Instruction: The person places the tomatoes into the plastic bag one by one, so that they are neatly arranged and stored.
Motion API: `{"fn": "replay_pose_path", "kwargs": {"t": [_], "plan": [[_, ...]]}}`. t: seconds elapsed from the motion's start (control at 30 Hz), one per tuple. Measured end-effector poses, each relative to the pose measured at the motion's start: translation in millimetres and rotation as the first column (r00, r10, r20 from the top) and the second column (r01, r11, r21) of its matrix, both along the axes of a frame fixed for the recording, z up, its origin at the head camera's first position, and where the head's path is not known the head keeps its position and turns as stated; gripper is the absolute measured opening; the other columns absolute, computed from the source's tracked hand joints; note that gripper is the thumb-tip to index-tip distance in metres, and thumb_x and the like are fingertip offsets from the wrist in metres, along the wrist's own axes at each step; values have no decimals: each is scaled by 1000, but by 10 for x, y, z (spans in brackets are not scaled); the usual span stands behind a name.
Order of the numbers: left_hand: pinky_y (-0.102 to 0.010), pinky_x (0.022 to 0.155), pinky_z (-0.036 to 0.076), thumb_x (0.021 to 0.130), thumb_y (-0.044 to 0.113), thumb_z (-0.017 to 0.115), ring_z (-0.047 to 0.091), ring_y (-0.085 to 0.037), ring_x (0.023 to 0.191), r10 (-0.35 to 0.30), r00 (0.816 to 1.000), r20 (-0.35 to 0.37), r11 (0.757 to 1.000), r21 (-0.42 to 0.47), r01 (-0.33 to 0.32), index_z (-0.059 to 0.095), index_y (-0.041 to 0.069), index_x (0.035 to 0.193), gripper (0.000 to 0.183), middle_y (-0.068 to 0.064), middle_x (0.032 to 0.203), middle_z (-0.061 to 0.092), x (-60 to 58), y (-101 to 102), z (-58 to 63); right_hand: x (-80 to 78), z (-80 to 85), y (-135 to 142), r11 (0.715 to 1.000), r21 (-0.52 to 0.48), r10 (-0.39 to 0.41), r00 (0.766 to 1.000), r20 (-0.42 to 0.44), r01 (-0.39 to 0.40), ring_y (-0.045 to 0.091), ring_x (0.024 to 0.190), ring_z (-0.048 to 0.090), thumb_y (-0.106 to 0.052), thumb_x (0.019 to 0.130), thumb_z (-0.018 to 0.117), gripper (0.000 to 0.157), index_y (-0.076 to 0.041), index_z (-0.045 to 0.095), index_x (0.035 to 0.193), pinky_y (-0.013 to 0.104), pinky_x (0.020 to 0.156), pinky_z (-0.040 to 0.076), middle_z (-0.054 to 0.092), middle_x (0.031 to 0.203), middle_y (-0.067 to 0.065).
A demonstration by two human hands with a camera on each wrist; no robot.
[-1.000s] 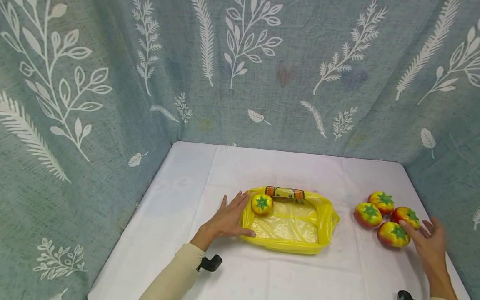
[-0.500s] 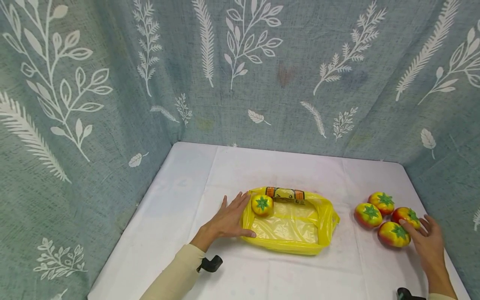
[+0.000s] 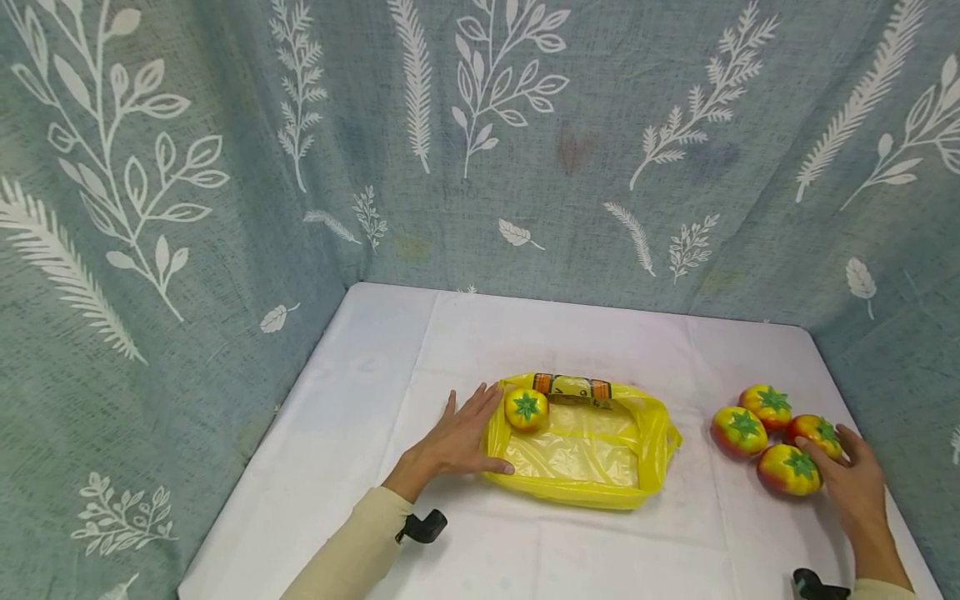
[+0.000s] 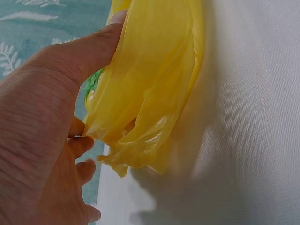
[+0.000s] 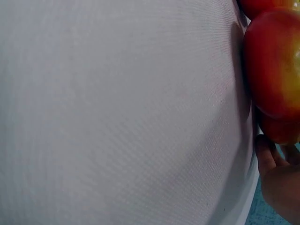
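A yellow plastic bag (image 3: pixel 585 493) lies spread wide on the white-covered table, one red-yellow toy tomato with a green star-shaped top (image 3: pixel 527 410) inside its left end. My left hand (image 3: pixel 459 435) rests at that end, fingers spread along the side. The left wrist view shows its thumb (image 4: pixel 96 49) over the plastic rim. At far right, my right hand (image 3: pixel 857 483) holds the rightmost toy tomato (image 3: pixel 816 433), thumb on the near side and fingers round the far side. In the right wrist view, fingertips (image 5: pixel 265 152) touch the lower tomato, partly hidden behind another.
Three more toy tomatoes sit close by: one in front (image 3: pixel 787 472), one at left (image 3: pixel 738 433), one at the back (image 3: pixel 765 403). A grey-green leaf-patterned curtain (image 3: pixel 525 192) encloses the table's back and sides. A black wrist device (image 3: pixel 424 527) sits at the left cuff.
My right hand has moved slightly left, and its fingers have closed in round the rightmost toy tomato. The left hand and bag stay in place.
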State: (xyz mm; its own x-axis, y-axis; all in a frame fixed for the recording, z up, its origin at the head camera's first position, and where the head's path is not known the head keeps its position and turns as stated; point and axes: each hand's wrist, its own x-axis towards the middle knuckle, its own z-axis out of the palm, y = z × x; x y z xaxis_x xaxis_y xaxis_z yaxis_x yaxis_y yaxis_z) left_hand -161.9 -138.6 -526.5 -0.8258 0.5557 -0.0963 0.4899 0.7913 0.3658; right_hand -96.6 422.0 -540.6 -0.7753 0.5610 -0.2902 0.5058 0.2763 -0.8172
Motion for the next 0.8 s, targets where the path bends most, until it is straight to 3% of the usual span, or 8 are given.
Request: {"fn": "replay_pose_path", "kwargs": {"t": [0.47,0.8], "plan": [[-66,118,4,76,72,74,8,-26,155,3,1000,5,1000,5,-3,11,10,164,125,-5,169,11,-4,-6,-11,-29,44,65,998,10,59,996,74,-60,51,149,9,-53,100,55,97,-1,1,161,64,116,16,-1,165,27],[-65,118,3,75,73,74,7,-25,155,10,1000,9,1000,0,-10,10,10,164,126,-5,170,11,-7,-2,-19,-42,53,60,998,46,44,993,108,-49,53,148,10,-46,102,54,91,1,2,160,64,116,17,1,164,30]]}}
